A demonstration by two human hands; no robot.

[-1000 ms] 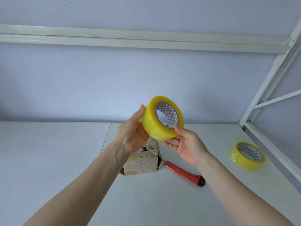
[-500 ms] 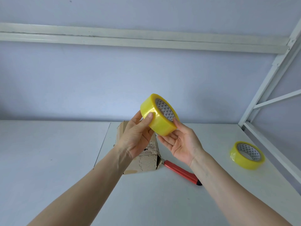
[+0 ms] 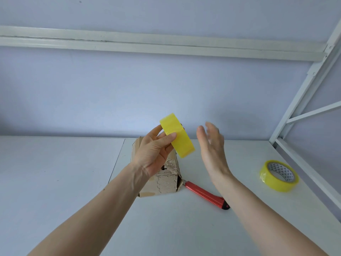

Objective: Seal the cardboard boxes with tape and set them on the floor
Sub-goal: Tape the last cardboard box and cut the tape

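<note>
Locating the free end of the tape is judged to be the step in hand. The left hand [image 3: 155, 154] pinches the yellow tape roll [image 3: 177, 138] between thumb and fingers [image 3: 170, 136] at frame centre, raised above the torn cardboard box [image 3: 167, 179] on the bench [image 3: 73, 182]. The right hand [image 3: 212, 148] hangs just beside the roll, fingers straight and spread, holding nothing. Turn the roll slowly under a fingernail until the seam catches, then peel back a short tab. Steady the box before applying tape; its crushed corrugated face may resist adhesion. A red utility knife [image 3: 205, 195] lies lower right of the box, and a second tape roll [image 3: 279, 175] lies at right.
</note>
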